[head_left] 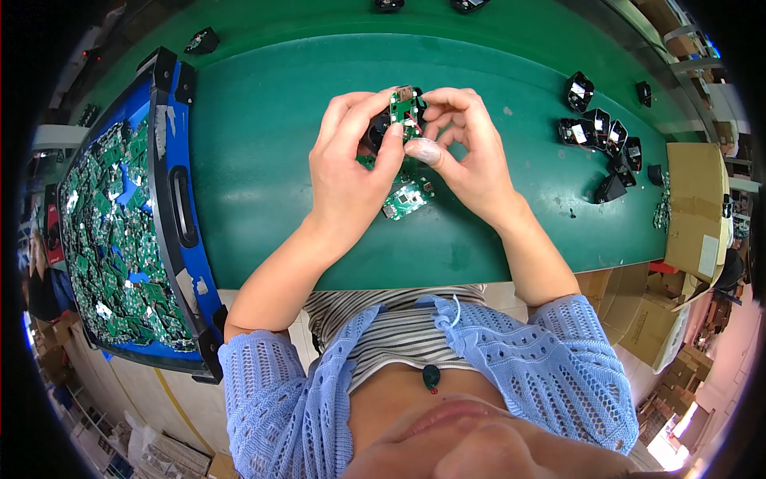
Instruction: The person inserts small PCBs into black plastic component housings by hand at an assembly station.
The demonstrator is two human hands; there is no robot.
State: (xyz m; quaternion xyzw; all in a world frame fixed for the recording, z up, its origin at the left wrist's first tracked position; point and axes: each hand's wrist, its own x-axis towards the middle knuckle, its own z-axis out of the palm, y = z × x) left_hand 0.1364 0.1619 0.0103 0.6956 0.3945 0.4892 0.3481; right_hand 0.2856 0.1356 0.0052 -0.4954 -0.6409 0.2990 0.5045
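While the upper arms are covered by light-blue knit sleeves [271, 399] patterned with openwork holes, both bare hands are raised over a smooth, dull-green table [263, 184]. Beneath them, a loose circuit board [408, 198] is laid on the table, its green face dotted with pale components. Just beyond, a narrow green board [404, 105] is held above the surface, between the hands; a boxy metallic part is mounted at its far end, and a thin red wire is seen against it. It is pinched narrowly by the left hand [347, 164], with a glossy black housing [379, 130] partly hidden behind. The right hand [480, 152] is curled at the opposite edge, its thumb wrapped in something whitish; whether anything is gripped by it cannot be told. At left, a scuffed blue-and-black crate [166, 184] is heaped with green boards [120, 231]. Farther right, angular black plastic casings [594, 130] are clustered near a tan cardboard box [692, 199].
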